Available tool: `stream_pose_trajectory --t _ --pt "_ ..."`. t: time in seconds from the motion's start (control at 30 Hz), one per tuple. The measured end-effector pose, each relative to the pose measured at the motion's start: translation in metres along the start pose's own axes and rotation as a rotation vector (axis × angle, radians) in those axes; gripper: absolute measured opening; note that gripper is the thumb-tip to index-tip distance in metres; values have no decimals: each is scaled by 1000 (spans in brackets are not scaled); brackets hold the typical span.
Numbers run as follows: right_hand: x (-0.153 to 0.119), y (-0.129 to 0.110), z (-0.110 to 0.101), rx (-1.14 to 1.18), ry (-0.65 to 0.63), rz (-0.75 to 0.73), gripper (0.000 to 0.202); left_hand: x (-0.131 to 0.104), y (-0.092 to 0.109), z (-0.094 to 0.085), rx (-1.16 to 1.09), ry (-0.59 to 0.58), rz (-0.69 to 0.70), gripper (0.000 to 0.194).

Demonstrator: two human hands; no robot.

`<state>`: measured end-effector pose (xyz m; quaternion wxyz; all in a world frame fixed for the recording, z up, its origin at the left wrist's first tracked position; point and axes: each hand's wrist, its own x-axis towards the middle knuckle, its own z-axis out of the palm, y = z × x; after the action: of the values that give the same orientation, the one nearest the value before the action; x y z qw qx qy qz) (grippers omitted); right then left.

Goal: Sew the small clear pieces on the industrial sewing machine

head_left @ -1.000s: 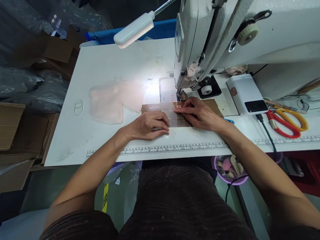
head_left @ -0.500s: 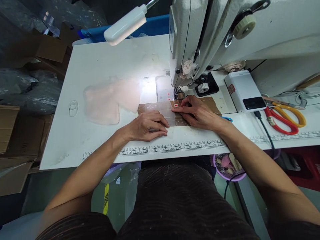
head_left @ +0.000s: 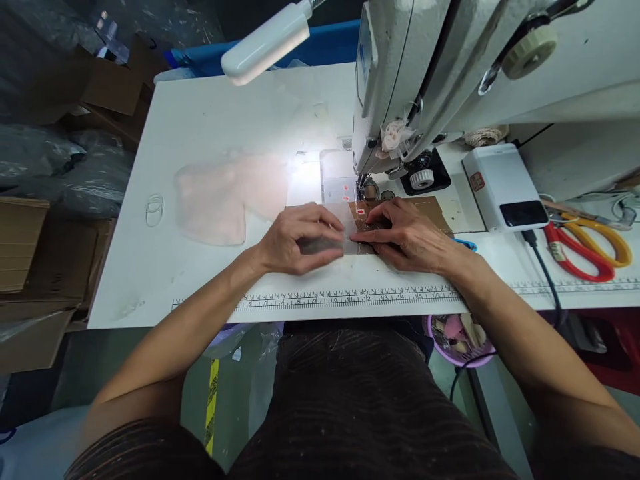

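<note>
A thin, see-through whitish piece of material (head_left: 353, 228) lies under the sewing machine's (head_left: 385, 87) needle area, over a brown strip (head_left: 429, 212) on the machine bed. My right hand (head_left: 407, 237) rests on it from the right, its fingers stretched and the index fingertip pressing near the material's edge. Across from it, my left hand (head_left: 305, 239) is at the left part of the material, thumb and fingers apart; its tips are slightly blurred. Small red marks (head_left: 361, 211) show close to the presser foot (head_left: 361, 185).
Sheer pale pink pieces (head_left: 215, 200) lie on the white table (head_left: 125, 267). A lamp (head_left: 265, 43) hangs above. To the right are a white power bank (head_left: 505, 187) with a cable, and red-handled scissors (head_left: 580, 253). A purple basket (head_left: 463, 340) of scraps sits below the table's edge.
My left hand has lifted a little and its thumb has spread from the fingers. My right hand stays on the material. The whole view has shifted slightly.
</note>
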<state>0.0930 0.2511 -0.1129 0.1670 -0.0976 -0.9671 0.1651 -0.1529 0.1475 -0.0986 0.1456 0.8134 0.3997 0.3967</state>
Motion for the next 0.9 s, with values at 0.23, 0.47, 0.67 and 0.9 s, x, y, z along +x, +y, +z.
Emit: stream_pose_trajectory --t 0.23,0.47,0.67,0.9 --pt "-1 -2 1 17 30 -3 32 18 -17 3 573 -225 66 27" --pt "4 3 6 87 132 73 32 37 -27 6 743 -383 36 35" --pt "7 5 9 108 191 115 33 44 -39 3 776 -402 43 41" --pt "6 4 10 64 197 116 34 42 -37 4 722 -376 38 41"
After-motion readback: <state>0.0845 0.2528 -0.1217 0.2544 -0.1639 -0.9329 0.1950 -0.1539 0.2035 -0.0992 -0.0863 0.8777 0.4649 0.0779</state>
